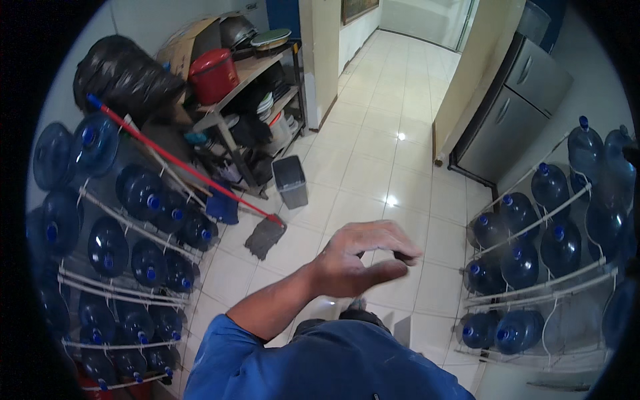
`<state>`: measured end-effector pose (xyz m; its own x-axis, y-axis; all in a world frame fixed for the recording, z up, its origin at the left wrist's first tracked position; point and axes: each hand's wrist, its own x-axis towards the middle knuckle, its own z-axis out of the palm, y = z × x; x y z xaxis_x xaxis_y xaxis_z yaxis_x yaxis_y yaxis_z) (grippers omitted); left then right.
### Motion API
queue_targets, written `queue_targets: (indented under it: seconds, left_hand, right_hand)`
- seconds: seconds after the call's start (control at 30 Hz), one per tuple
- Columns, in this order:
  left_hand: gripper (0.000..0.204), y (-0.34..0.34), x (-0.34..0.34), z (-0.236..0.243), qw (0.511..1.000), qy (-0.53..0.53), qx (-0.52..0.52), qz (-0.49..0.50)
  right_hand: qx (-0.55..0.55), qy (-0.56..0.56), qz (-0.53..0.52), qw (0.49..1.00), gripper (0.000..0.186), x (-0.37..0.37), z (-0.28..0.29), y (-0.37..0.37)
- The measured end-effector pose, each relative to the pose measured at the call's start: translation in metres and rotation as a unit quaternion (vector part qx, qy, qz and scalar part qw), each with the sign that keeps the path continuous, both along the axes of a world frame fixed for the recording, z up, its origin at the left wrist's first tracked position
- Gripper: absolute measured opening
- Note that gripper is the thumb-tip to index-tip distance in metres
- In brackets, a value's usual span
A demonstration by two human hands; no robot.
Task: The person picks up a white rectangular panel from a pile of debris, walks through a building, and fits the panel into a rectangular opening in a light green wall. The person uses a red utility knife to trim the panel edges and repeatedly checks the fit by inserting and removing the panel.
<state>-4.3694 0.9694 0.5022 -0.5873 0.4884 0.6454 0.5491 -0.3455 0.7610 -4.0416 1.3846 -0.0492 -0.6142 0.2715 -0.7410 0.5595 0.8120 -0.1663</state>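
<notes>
In front of my chest, my left hand (360, 260) is raised over the tiled floor, reaching in from a blue sleeve (227, 340). Its fingers curve forward and the thumb lies below them, leaving a gap between. A small dark patch shows near the fingertips; I cannot make out whether it is shadow or a thing. Pale smudges mark the back of the hand. It touches nothing else that I can see. My right hand is out of the picture. The grey mop head (265, 239) lies on the floor beyond my left forearm.
White racks of blue water jugs (108, 247) stand left, with more jugs (560, 247) at right. The red mop handle (177, 160) leans across the left side. A grey bin (290, 181) stands by a shelf with a red pot (213, 77). Far right is a grey fridge (510, 117).
</notes>
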Motion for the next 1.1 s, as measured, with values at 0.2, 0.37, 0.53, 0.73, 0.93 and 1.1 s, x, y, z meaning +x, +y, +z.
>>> queue_targets:
  seconds: [0.2, 0.37, 0.53, 0.73, 0.93, 1.1]
  left_hand:
    - [0.033, 0.043, -0.153, 0.089, 0.960, 0.239, 0.137, -0.043]
    - [0.035, 0.074, -0.300, 0.057, 0.974, 0.185, 0.126, -0.026]
    - [0.038, 0.090, -0.467, 0.042, 0.971, 0.137, 0.191, -0.034]
    - [0.043, 0.125, -0.672, 0.044, 0.967, 0.087, 0.236, -0.048]
    - [0.055, 0.185, -0.904, -0.026, 0.999, 0.020, 0.027, 0.008]
    - [0.047, 0.204, -1.080, -0.209, 0.884, -0.092, -0.424, 0.174]
  right_hand:
    - [0.103, 0.074, 0.035, 0.991, 0.048, -0.295, -0.014, 0.111]
    - [0.012, 0.228, -0.104, 0.968, 0.032, -0.496, 0.048, 0.127]
    - [0.157, 0.219, 0.046, 0.962, 0.023, -0.572, 0.002, 0.133]
    - [0.154, 0.071, -0.045, 0.984, 0.051, -0.607, -0.025, 0.113]
    - [0.046, -0.038, -0.162, 0.985, 0.041, -0.760, 0.039, 0.083]
    - [0.019, -0.058, -0.234, 0.970, 0.044, -0.948, 0.007, 0.130]
